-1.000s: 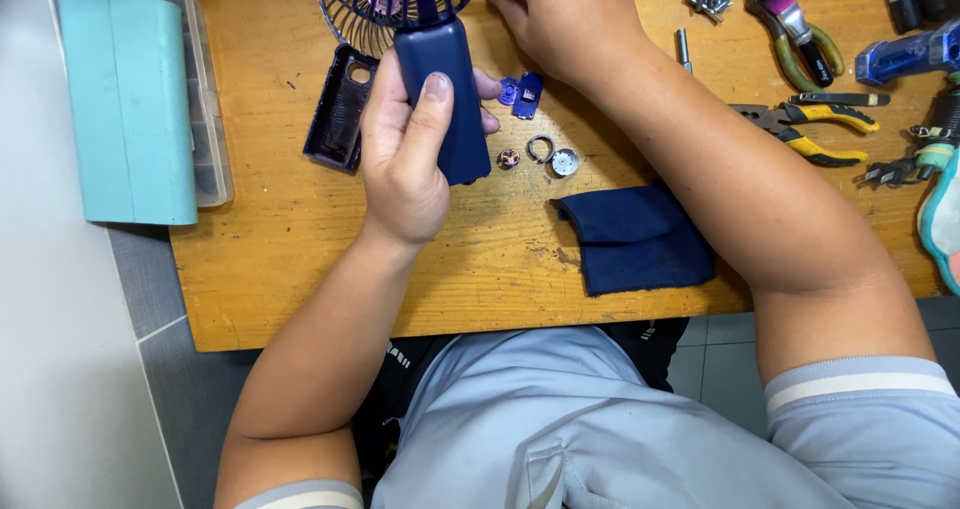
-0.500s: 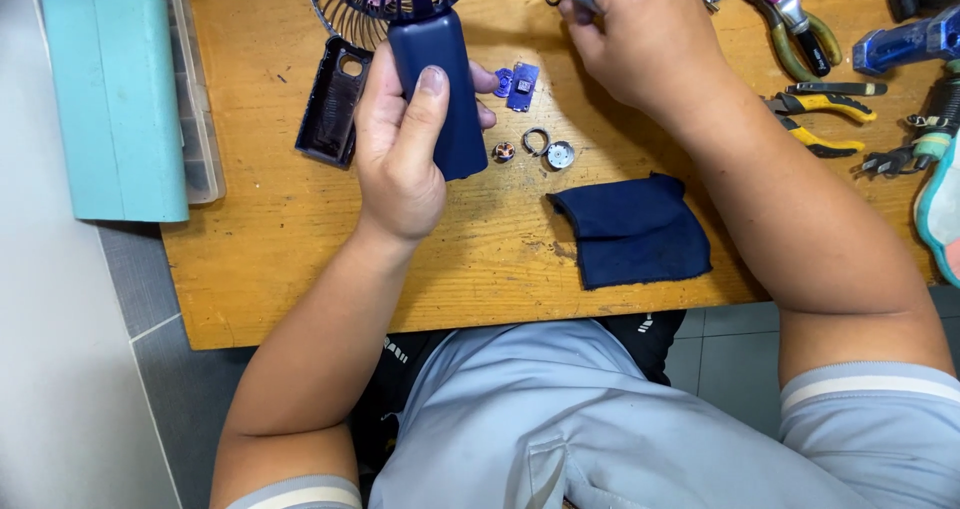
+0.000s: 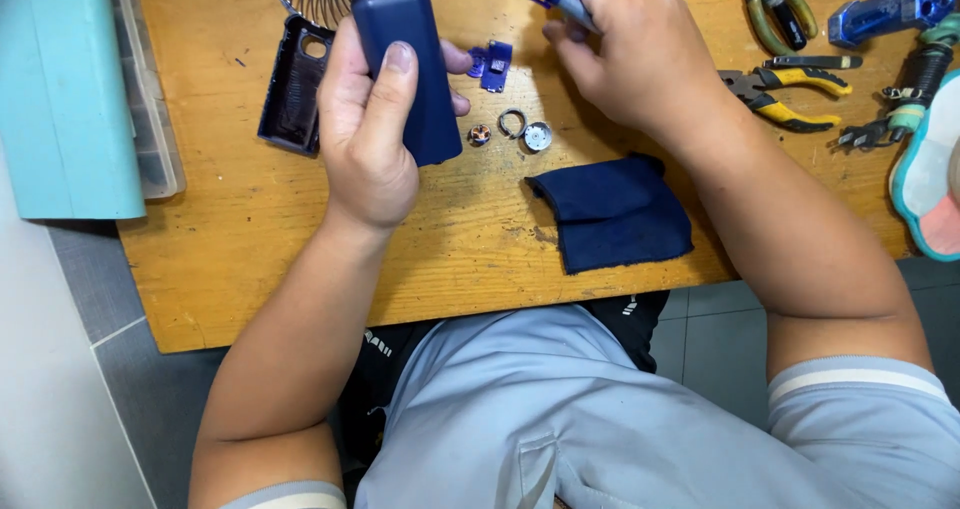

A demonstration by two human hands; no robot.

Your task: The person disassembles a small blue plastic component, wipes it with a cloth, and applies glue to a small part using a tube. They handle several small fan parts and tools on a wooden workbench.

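left edge: teal case [image 3: 70, 89] sits along the table's left side, blocks that way in
near edge: bare wood [image 3: 300, 259] left of the navy cloth [image 3: 615, 214], easy pass
middle: tiny ring [image 3: 512, 122] and round bits [image 3: 538, 136] just right of the fan handle [image 3: 405, 69], tight
right: yellow pliers [image 3: 795, 89] and other tools crowd it
beside handle: black cover [image 3: 293, 84] lies just left

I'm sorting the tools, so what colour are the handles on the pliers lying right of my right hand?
Yellow and black handles on the pliers, seen in the head view.
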